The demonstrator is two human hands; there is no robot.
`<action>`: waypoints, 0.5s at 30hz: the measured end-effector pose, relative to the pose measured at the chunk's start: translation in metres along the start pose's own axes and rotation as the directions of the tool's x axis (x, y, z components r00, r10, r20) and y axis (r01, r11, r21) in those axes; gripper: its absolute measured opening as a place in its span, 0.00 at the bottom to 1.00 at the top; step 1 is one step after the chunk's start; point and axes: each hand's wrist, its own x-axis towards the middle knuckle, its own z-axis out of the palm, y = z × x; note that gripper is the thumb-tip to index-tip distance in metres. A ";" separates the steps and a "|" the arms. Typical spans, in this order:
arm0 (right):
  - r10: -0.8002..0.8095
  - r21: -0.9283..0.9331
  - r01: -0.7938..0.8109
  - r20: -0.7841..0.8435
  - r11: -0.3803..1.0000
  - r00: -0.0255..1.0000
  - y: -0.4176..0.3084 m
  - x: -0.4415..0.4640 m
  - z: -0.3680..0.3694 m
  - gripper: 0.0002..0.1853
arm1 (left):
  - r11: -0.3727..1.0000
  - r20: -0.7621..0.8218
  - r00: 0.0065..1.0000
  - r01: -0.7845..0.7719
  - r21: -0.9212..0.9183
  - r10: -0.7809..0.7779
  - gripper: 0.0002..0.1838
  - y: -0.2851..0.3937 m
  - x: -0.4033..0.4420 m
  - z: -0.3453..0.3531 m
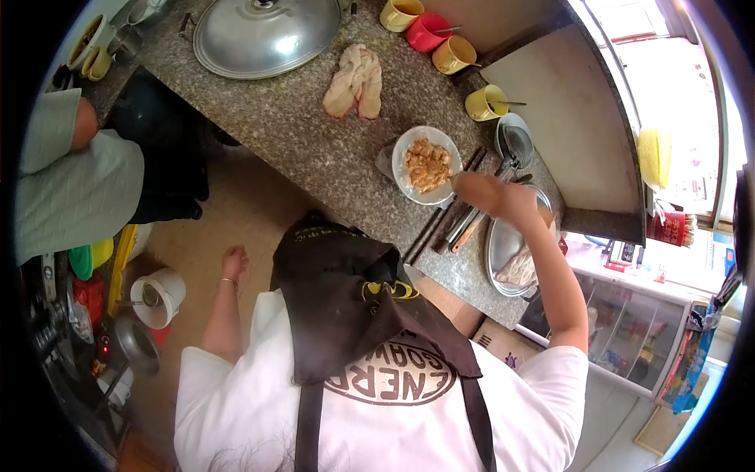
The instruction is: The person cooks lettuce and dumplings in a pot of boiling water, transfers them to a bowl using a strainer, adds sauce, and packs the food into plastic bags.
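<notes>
My right hand (pixel 481 195) is at the right rim of a white bowl (pixel 403 182) and blurred, so I cannot make out its grip. Chopped, orange-brown food (pixel 428 165) lies in the bowl. Below and beside that hand are dark chopsticks (pixel 429 234), a long-handled metal ladle (pixel 517 146) and a wooden handle (pixel 465 236). Partly under my right forearm is a round metal tray (pixel 497 263) with a crumpled cloth (pixel 519 269) in it. My left hand (pixel 234 265) hangs over the floor at my side, fingers loosely curled, with nothing visible in it.
A folded cloth (pixel 354 81) and a large metal lid (pixel 263 39) lie on the speckled counter (pixel 275 118). Several cups, including a red one (pixel 429 31), line its back edge. Another person (pixel 79 173) stands at left, near a white bucket (pixel 157 311).
</notes>
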 end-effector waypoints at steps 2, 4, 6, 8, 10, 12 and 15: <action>-0.007 0.001 0.007 0.038 1.000 0.999 0.000 -0.003 0.004 0.39 | 1.000 -0.012 1.000 0.011 0.019 -0.011 0.08 0.009 -0.008 0.006; 0.024 -0.043 -0.025 -0.025 0.999 0.999 0.004 0.000 0.015 0.39 | 0.999 -0.024 1.000 0.018 0.049 -0.017 0.08 0.011 -0.007 0.003; 0.050 -0.023 -0.050 -0.017 0.998 0.999 0.006 -0.002 0.015 0.39 | 1.000 0.071 0.997 0.031 -0.005 -0.031 0.05 0.011 -0.002 0.002; 0.030 0.016 -0.029 -0.097 0.999 0.995 0.008 -0.006 0.019 0.38 | 0.998 0.052 0.997 0.051 0.029 -0.053 0.04 0.015 -0.001 0.005; 0.087 0.036 -0.087 0.008 0.996 0.996 -0.003 -0.018 0.003 0.40 | 0.996 0.032 0.997 0.068 0.058 -0.070 0.04 0.020 -0.001 0.006; 0.116 0.159 -0.119 0.031 0.980 0.993 -0.003 -0.027 0.006 0.40 | 1.000 0.054 0.998 -0.018 0.025 0.016 0.05 0.018 -0.003 0.003; 0.207 0.458 -0.106 -0.176 0.882 0.962 0.002 -0.047 0.009 0.40 | 1.000 0.069 0.998 0.009 0.018 -0.010 0.06 0.022 0.001 0.002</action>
